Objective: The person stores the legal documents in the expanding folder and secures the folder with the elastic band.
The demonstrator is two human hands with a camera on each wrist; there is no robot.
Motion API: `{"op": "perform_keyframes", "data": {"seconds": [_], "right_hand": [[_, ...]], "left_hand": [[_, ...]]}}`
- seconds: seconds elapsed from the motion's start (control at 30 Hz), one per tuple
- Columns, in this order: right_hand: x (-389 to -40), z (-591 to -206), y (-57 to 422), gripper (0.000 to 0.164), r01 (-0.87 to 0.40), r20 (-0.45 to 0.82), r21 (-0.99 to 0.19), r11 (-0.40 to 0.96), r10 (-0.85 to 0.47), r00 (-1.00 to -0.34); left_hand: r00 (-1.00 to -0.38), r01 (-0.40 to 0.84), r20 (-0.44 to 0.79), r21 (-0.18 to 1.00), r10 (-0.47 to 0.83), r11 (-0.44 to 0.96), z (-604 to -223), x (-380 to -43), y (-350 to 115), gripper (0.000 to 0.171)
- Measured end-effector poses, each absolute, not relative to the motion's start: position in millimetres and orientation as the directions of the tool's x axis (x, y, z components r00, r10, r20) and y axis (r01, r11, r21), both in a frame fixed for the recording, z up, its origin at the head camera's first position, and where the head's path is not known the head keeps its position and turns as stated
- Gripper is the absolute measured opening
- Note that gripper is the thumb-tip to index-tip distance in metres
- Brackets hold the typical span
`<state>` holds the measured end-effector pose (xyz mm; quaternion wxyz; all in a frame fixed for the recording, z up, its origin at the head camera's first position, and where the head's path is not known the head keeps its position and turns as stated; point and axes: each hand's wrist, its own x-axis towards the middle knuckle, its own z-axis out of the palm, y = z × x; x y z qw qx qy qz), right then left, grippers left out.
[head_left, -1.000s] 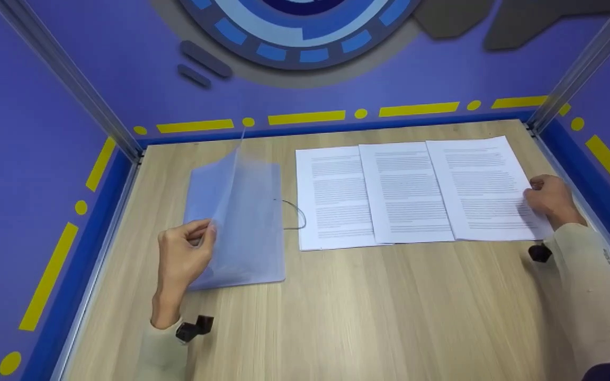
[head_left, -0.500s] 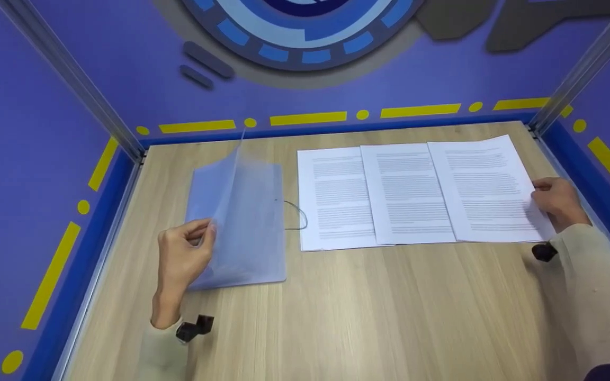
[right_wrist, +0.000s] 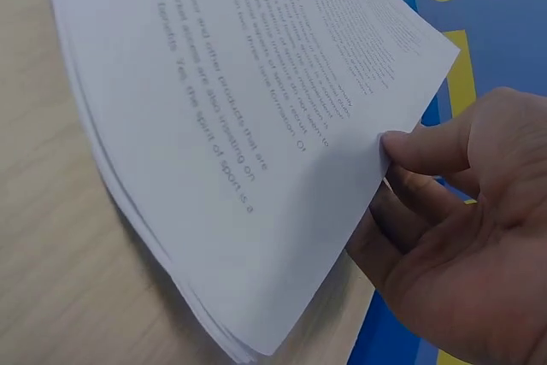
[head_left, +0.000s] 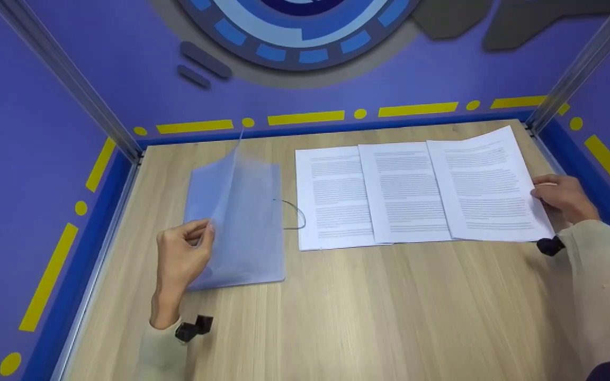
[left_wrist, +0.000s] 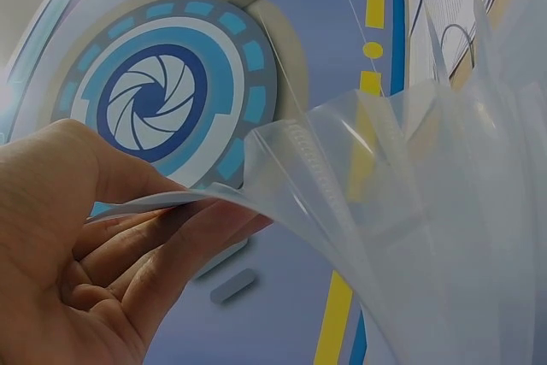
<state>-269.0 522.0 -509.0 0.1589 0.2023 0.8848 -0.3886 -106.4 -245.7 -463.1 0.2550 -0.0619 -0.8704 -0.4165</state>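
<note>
Seen from above, a person's two bare hands work at a pale wood-grain table (head_left: 363, 323) set against a blue-violet back wall (head_left: 109, 58) with yellow dashes and dots. On the table's left side lies a translucent bluish folder (head_left: 254, 233), its front cover (head_left: 217, 198) raised and leaning toward the left. The left hand (head_left: 186, 254) pinches the edge of that cover between thumb and fingers; the left wrist view shows the thumb above, the fingers below, and several clear leaves (left_wrist: 453, 177) fanned out beside them. A thin dark cord (head_left: 303, 214) loops from the folder's right side to the edge of the nearest printed page. To the right of the folder, three sets of white printed paper lie in an overlapping row: the left paper (head_left: 339, 201), the middle paper (head_left: 411, 196) and the right paper (head_left: 485, 190). The right hand (head_left: 564, 196) holds the right paper by its outer edge, thumb on the printed face and fingers underneath (more sheet edges show below the top page), and its far corner curves up off the table. Both forearms wear light beige sleeves (head_left: 601, 291).
</note>
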Motion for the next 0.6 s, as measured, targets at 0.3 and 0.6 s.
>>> {"op": "perform_keyframes", "data": {"seconds": [0.3, 0.6], "right_hand": [[-263.8, -503.4, 526.2, 0.072, 0.491, -0.492, -0.703, 0.515, 0.146, -0.858], [-262.4, -502.7, 517.0, 0.065, 0.512, -0.506, -0.797, 0.320, 0.109, -0.855]], "left_hand": [[-0.860, 0.323, 0.501, 0.686, -0.100, 0.652, -462.4, -106.4, -245.6, 0.017], [-0.864, 0.317, 0.493, 0.691, -0.104, 0.650, -462.1, -105.8, -245.9, 0.017]]}}
